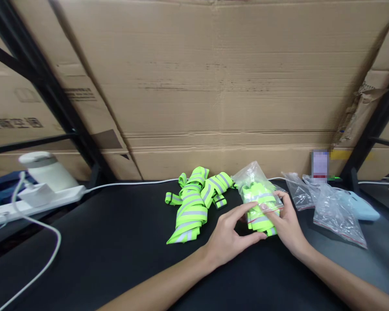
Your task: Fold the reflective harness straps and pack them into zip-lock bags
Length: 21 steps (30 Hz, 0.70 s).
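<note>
A folded neon-green reflective strap bundle (259,222) sits partly inside a clear zip bag (254,172), its lower end sticking out past the bag's red-lined mouth. My right hand (290,229) pinches the bag's mouth at the right, thumb on top and fingers behind. On the left side, my left hand (228,237) holds the bundle between its fingers above and its thumb along the lower edge. Left of my hands lie more neon-green reflective straps (192,207), striped in silver, with a black buckle (219,201) beside them.
Several flattened clear bags (337,216) lie at the right, partly over a light blue object (363,206). A white power strip (35,205), a pale bottle (50,170) and a white cable (56,242) occupy the left. Cardboard (214,86) backs the black tabletop (116,250).
</note>
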### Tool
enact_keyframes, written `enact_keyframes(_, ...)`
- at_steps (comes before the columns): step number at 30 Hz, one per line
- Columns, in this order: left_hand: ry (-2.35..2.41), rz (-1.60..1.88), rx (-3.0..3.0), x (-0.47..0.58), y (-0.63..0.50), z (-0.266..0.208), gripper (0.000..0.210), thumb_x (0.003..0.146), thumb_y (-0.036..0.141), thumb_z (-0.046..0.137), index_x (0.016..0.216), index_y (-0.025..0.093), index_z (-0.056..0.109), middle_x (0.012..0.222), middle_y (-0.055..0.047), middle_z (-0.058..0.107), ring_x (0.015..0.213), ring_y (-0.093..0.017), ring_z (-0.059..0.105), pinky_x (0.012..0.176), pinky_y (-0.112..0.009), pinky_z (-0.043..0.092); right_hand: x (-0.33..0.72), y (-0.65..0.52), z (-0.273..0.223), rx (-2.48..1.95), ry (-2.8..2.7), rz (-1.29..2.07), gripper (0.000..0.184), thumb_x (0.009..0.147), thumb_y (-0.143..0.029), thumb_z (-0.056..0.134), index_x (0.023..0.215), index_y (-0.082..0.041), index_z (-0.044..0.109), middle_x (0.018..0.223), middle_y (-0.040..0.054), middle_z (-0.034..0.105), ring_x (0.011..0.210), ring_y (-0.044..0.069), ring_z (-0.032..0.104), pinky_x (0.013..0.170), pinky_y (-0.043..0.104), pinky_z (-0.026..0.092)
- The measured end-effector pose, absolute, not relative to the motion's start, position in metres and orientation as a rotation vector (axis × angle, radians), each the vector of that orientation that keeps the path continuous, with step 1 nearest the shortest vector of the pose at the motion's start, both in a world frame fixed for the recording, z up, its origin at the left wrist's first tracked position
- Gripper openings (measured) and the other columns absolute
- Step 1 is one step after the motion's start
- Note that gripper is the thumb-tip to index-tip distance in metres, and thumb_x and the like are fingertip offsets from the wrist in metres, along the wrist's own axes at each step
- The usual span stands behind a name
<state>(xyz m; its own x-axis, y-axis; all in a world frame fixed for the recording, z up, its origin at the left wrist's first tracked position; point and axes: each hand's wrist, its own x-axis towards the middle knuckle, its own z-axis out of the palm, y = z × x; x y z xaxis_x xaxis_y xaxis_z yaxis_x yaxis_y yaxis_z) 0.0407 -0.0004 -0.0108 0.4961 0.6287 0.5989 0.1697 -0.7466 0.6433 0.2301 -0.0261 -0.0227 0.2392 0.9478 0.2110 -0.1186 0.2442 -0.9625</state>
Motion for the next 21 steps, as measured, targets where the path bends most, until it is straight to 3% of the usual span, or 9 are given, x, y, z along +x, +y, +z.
enact_keyframes(5,0.703,1.161,2.283,0.044,-0.005,-0.009,0.088,0.066,0.049,0.091,0.142,0.022,0.054,0.101,-0.005,0.068,0.079,-0.019,0.062,0.076,-0.034,0.059,0.228,-0.029,-0.025,-1.157,-1.081,0.926,0.056,0.087,-0.048,0.071,0.129,-0.026,0.040,0.095,0.0043,0.070,0.063,0.020,0.068,0.053,0.030,0.056)
enact_keyframes(8,0.754,1.174,2.286,0.045,-0.004,-0.010,0.072,0.078,0.046,0.084,0.140,0.024,0.056,0.095,-0.004,0.065,0.078,-0.018,0.061,0.073,-0.033,0.057,0.229,-0.031,-0.024,-1.244,-1.138,0.930,0.067,0.091,-0.053,0.065,0.144,-0.027,0.032,0.082,0.0005,0.066,0.043,0.014,0.055,0.034,0.025,0.044)
enact_keyframes(10,0.762,1.179,2.281,0.045,-0.002,-0.012,0.061,0.083,0.042,0.079,0.138,0.024,0.059,0.093,-0.003,0.065,0.077,-0.017,0.061,0.073,-0.031,0.056,0.230,-0.032,-0.022,-1.234,-1.186,0.961,0.076,0.094,-0.054,0.061,0.153,-0.030,0.021,0.076,-0.0023,0.062,0.038,0.012,0.049,0.029,0.022,0.039)
enact_keyframes(13,0.819,1.223,2.206,0.044,0.004,-0.012,0.047,0.087,0.039,0.075,0.130,0.023,0.065,0.090,-0.003,0.067,0.072,-0.015,0.059,0.068,-0.028,0.053,0.230,-0.034,-0.020,-1.145,-1.257,1.049,0.074,0.095,-0.054,0.060,0.155,-0.029,0.026,0.077,-0.0013,0.061,0.051,0.015,0.059,0.033,0.020,0.043)
enact_keyframes(17,0.952,1.200,2.061,0.039,0.011,-0.010,0.034,0.089,0.039,0.070,0.117,0.020,0.069,0.071,0.002,0.061,0.059,-0.012,0.054,0.055,-0.023,0.046,0.227,-0.034,-0.020,-1.057,-1.355,1.135,0.077,0.087,-0.052,0.072,0.152,-0.025,0.041,0.098,0.0064,0.067,0.082,0.022,0.066,0.038,0.019,0.048)
enact_keyframes(19,0.988,1.172,2.032,0.038,0.012,-0.009,0.033,0.088,0.040,0.070,0.114,0.020,0.069,0.063,0.005,0.054,0.054,-0.011,0.051,0.051,-0.021,0.042,0.227,-0.033,-0.022,-1.078,-1.382,1.105,0.079,0.085,-0.050,0.075,0.152,-0.023,0.041,0.102,0.0082,0.069,0.084,0.021,0.066,0.038,0.018,0.045)
enact_keyframes(21,1.012,1.156,2.017,0.037,0.012,-0.009,0.032,0.087,0.041,0.070,0.111,0.020,0.069,0.060,0.006,0.053,0.052,-0.011,0.050,0.050,-0.021,0.041,0.228,-0.032,-0.023,-1.127,-1.397,1.061,0.077,0.086,-0.051,0.074,0.150,-0.020,0.046,0.091,0.0063,0.070,0.074,0.019,0.066,0.037,0.018,0.042)
